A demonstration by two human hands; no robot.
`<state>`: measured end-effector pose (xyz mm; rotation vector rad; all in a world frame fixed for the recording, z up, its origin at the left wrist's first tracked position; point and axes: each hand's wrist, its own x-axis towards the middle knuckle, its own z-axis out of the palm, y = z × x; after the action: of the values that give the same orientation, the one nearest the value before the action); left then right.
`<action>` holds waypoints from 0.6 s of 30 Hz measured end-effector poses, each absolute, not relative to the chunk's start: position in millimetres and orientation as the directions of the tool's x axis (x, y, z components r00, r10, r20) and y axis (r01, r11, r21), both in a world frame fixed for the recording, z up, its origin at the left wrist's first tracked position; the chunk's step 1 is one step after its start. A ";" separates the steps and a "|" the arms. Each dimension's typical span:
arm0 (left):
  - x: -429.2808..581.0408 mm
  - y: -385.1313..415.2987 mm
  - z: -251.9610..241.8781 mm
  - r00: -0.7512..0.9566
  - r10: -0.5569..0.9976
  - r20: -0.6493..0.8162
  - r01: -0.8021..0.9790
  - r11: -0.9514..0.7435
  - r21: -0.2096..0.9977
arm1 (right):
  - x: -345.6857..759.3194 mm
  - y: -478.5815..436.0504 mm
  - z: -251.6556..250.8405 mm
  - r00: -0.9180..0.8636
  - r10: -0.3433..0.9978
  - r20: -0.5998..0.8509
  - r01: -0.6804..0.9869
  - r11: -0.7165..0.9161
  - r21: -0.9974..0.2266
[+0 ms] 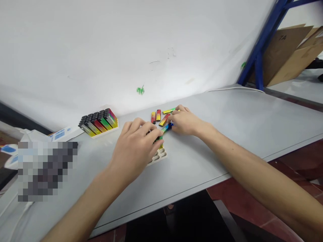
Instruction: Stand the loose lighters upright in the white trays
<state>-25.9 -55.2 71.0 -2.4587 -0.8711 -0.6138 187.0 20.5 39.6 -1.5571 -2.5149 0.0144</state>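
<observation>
My left hand (137,141) is curled over a pale tray with oval holes (163,153), its fingers closed around a lighter with a green and yellow body (160,144) that stands at the tray. Most of that lighter and the far part of the tray are hidden by the hand. Just beyond, my right hand (184,121) pinches a blue lighter (166,128) near the table surface. Several loose lighters lie around it, among them a red-yellow lighter (164,120), an upright-lying red one (158,115) and a green-yellow one (168,111).
A tray filled with rows of lighters (99,122) stands by the wall at the left. Farther left are a white power strip (60,134) and a blurred-out object (47,171). A blue metal frame (259,50) and cardboard boxes (290,53) are at the right.
</observation>
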 end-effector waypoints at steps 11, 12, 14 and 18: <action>-41.7 -44.1 93.8 0.512 0.689 0.513 0.749 -0.650 0.127 | 186.8 9.9 58.2 -0.433 0.844 0.316 0.802 0.521 -0.292; -44.6 -38.1 96.9 0.464 0.724 0.511 0.768 -0.616 0.176 | 185.7 8.7 58.3 -0.427 0.823 0.375 0.767 0.549 -0.331; -49.4 -23.2 101.3 0.403 0.777 0.483 0.799 -0.556 0.228 | 181.6 6.8 56.0 -0.436 0.769 0.467 0.687 0.620 -0.379; -53.3 7.1 104.3 0.494 0.826 0.272 0.760 -0.562 0.326 | 169.1 4.9 44.9 -0.450 0.657 0.605 0.529 0.742 -0.412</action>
<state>-53.3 7.1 104.3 -2.8531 -1.5276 -0.6695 169.1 4.9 44.9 -0.8891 -2.1535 0.2083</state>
